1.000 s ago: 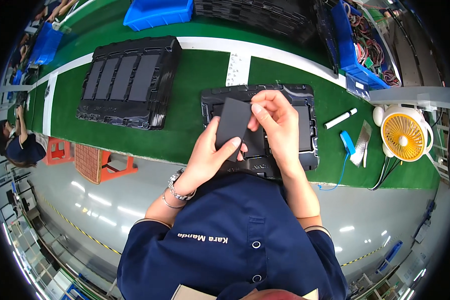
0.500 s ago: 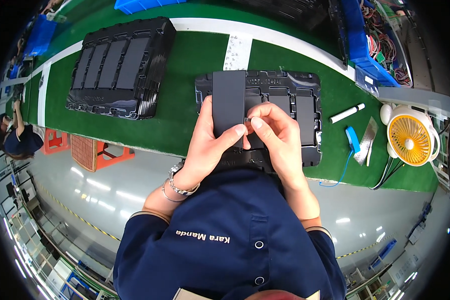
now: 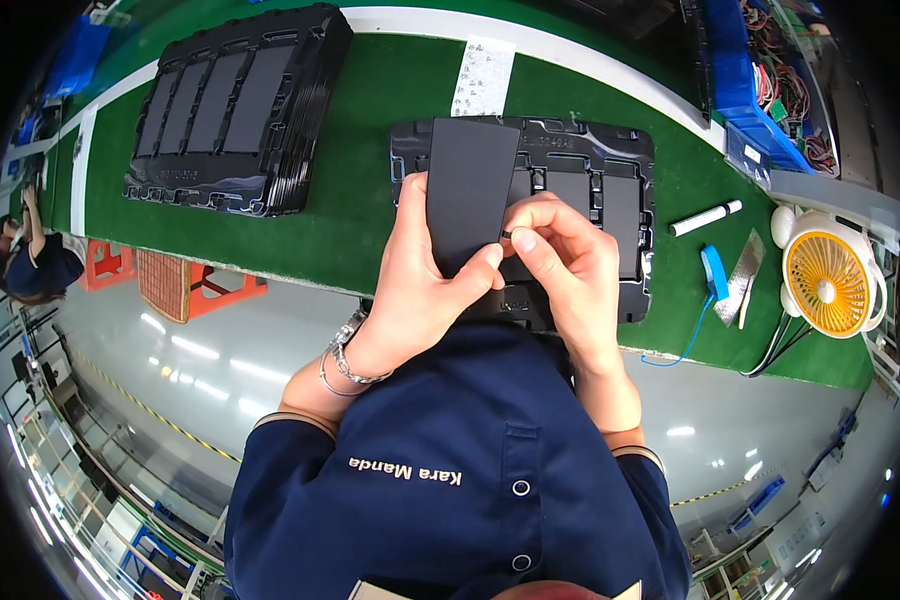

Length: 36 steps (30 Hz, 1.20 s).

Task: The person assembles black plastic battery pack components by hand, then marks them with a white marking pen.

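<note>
Our black tray stack and nearer black tray carry flat dark panels; a blue bin holds tangled wires; above the nearer tray, our left hand grips a smooth, oblong, matte charcoal block; our right hand pinches a small dark piece at its right edge, kind unclear.

Glossy grey floor, orange stool, probably metal racks
</note>
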### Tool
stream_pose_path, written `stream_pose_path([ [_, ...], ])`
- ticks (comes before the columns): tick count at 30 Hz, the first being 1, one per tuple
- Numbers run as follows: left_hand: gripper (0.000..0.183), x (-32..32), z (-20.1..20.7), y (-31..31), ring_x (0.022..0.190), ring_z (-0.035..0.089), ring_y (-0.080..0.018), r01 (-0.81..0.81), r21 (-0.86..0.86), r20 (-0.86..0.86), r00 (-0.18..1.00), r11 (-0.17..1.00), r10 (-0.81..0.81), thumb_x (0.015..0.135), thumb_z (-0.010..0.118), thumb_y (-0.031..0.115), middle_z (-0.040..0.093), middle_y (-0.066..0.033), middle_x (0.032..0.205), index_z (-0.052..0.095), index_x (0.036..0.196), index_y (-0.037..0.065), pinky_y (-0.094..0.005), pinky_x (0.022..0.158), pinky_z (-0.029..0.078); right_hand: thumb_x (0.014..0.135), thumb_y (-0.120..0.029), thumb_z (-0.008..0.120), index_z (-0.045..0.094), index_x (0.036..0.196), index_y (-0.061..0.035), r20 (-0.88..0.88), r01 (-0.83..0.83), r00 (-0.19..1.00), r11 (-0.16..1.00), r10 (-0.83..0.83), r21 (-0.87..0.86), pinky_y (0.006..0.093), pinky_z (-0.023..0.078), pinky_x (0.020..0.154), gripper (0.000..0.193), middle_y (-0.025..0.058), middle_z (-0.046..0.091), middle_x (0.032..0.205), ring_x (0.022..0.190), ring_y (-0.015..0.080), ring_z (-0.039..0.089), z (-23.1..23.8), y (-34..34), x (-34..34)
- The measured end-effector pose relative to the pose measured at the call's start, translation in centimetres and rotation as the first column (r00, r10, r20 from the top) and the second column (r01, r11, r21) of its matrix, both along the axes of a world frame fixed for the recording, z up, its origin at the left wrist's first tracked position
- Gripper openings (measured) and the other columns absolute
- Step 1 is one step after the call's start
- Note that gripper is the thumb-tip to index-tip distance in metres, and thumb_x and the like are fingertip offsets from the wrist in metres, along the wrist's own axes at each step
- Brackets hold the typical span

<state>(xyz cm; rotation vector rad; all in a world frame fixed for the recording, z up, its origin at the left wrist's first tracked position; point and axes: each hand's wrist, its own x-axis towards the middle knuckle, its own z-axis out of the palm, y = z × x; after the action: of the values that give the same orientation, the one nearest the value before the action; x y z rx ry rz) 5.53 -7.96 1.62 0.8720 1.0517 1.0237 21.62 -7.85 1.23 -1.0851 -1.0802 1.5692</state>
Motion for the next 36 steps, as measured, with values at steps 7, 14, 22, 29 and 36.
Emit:
stream_pose_path([
  [7,0.053,0.2,-0.5,-0.3,0.083,0.061,-0.0142,0.016,0.077,-0.166,0.986,0.997,-0.003,0.081,0.067,0.000,0.056,-0.0089,0.100,0.035,0.123,0.001,-0.0305,0.075,0.052,0.093,-0.004,0.061,0.061,0.092,0.0053,0.038,0.016,0.999,1.000,-0.016,-0.005,0.0238,0.045,0.074,0.010,0.0053,0.056,0.093,0.081,0.0101,0.052,0.3,-0.2,0.0],
  [14,0.052,0.2,-0.5,-0.3,0.078,0.065,-0.0173,0.069,0.235,-0.403,0.915,0.970,0.032,0.083,0.067,0.001,0.060,-0.0096,0.095,0.035,0.124,0.002,-0.0319,0.072,0.054,0.093,-0.002,0.061,0.062,0.094,0.0040,0.138,0.028,0.990,0.995,-0.040,0.092,0.0223,0.047,0.069,0.006,0.0038,0.058,0.091,0.078,0.0081,0.059,-0.2,-0.1,0.1],
  [22,0.033,-0.9,-0.9,0.2,0.036,0.039,-0.0069,0.630,-0.366,0.868,0.496,0.685,0.008,0.104,0.035,0.035,0.045,0.0025,0.057,0.045,0.112,0.004,-0.0208,0.040,0.030,0.098,-0.025,0.057,0.062,0.100,0.0036,0.257,0.151,0.932,0.917,-0.257,0.370,0.0280,0.045,0.086,0.030,0.0097,0.064,0.101,0.095,0.0154,0.059,-0.5,1.9,1.0],
  [29,0.033,-0.3,-2.6,0.2,0.038,0.036,-0.0045,0.819,-0.168,0.982,0.088,0.548,0.170,0.104,0.039,0.034,0.035,0.0064,0.050,0.049,0.112,0.004,-0.0200,0.041,0.023,0.095,-0.015,0.061,0.054,0.077,0.0005,0.399,0.022,0.913,0.988,-0.081,0.151,0.0255,0.036,0.066,0.025,0.0008,0.054,0.082,0.074,0.0091,0.043,-0.9,1.9,1.6],
  [36,0.028,-3.2,-2.7,-0.3,0.044,0.041,-0.0077,0.527,-0.358,0.839,0.543,0.771,0.019,0.102,0.040,0.029,0.047,0.0004,0.061,0.047,0.112,0.004,-0.0211,0.047,0.033,0.091,-0.017,0.064,0.068,0.091,0.0001,0.651,-0.019,0.709,0.915,-0.272,0.403,0.0341,0.047,0.063,0.017,0.0089,0.057,0.075,0.068,0.0218,0.058,-1.9,3.4,1.4],
])
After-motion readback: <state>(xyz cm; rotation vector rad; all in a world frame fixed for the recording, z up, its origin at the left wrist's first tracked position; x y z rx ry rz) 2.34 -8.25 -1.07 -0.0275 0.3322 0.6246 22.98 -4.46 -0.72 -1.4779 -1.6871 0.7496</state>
